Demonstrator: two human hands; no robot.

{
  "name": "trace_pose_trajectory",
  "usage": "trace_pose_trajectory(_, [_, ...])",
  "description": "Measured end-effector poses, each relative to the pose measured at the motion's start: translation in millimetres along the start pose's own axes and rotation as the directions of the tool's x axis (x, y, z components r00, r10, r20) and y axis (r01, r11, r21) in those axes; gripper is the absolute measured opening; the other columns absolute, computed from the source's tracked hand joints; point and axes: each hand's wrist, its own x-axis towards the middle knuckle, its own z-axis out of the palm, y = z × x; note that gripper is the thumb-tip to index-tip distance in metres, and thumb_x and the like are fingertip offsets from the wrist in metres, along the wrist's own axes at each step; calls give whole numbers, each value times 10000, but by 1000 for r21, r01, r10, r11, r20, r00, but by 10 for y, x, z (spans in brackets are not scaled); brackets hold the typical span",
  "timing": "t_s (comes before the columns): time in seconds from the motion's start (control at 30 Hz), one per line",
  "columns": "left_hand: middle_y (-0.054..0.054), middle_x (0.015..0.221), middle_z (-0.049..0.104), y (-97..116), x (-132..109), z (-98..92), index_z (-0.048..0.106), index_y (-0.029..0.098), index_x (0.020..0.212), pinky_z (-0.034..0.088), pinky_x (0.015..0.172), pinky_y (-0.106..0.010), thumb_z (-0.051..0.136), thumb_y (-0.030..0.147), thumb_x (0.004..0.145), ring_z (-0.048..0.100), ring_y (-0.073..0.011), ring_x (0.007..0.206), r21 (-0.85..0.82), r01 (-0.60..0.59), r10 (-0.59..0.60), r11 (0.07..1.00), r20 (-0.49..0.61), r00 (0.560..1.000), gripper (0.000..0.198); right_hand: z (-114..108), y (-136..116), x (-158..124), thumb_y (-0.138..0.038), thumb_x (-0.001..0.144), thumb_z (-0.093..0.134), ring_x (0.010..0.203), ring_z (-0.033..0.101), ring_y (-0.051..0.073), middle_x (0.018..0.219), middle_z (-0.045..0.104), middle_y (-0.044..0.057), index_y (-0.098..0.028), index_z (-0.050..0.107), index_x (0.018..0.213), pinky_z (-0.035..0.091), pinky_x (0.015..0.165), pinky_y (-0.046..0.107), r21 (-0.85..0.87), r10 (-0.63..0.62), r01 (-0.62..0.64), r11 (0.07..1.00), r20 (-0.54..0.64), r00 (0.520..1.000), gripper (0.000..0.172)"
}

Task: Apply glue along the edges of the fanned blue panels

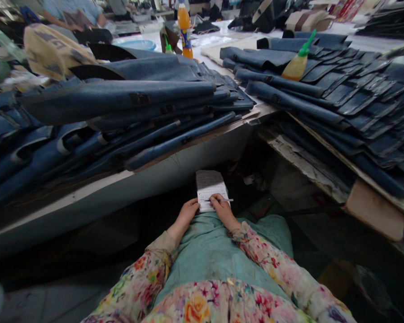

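A small white notepad with handwritten lines rests on my lap over a green apron. My left hand grips the notepad's lower left edge, fingers closed on it. Across the page lies my right hand, its fingers pinched round a thin pen that points left over the writing. The pen's tip is too small to make out.
Blue leather-like pieces are stacked along the table edge before me. More overlapping pieces cover the right side, with a yellow glue bottle on top. An orange drink bottle stands behind. A person sits at the far left.
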Motion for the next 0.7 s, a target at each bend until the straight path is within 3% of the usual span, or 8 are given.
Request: trace_pose_trajectory(0.7, [-69, 840, 669, 94, -66, 28, 659, 77, 1023, 371, 545, -169, 476, 83, 690, 504, -76, 604, 3, 3, -3, 1000, -13, 1000, 379, -2, -3, -9, -432, 779, 442, 631, 484, 136, 640, 526, -11, -186, 507, 772, 371, 625, 259, 26, 17, -17, 1000, 22, 1000, 254])
